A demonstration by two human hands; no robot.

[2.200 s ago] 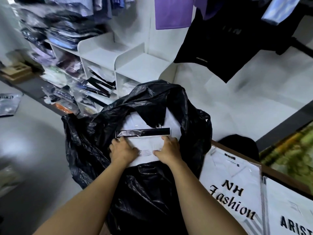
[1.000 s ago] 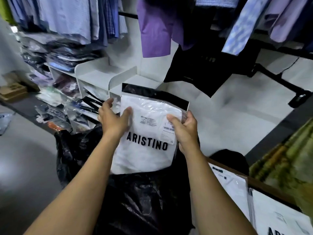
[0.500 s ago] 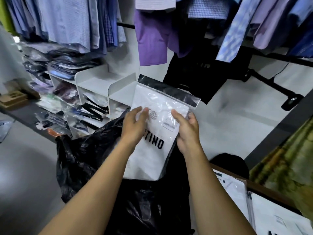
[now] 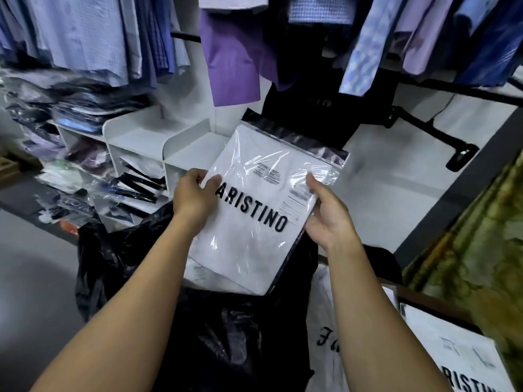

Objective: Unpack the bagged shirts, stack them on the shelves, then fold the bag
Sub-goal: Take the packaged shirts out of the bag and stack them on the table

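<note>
A white shirt sealed in clear plastic, printed ARISTINO [image 4: 254, 222], is held up over the big black plastic bag [image 4: 121, 250]. My left hand [image 4: 195, 196] grips its left edge, thumb on the front. On the right edge, my right hand [image 4: 325, 213] holds it with the thumb on the front and the fingers behind. More white packaged shirts [image 4: 203, 274] show inside the bag's mouth, under the held one. The white shelf unit [image 4: 147, 134] stands just beyond the bag, its top surfaces bare.
Packaged shirts fill the shelf cubbies [image 4: 141, 182] and pile up at the left [image 4: 79, 108]. Shirts hang on a black rail [image 4: 232, 52] overhead. More packaged shirts [image 4: 464, 360] lie on a wooden counter at bottom right. Grey floor lies at the left.
Both hands lifted one packaged shirt out of the black bag and raised it. Since half a second ago my left hand has slid from the packet's front to its left edge, uncovering the print.
</note>
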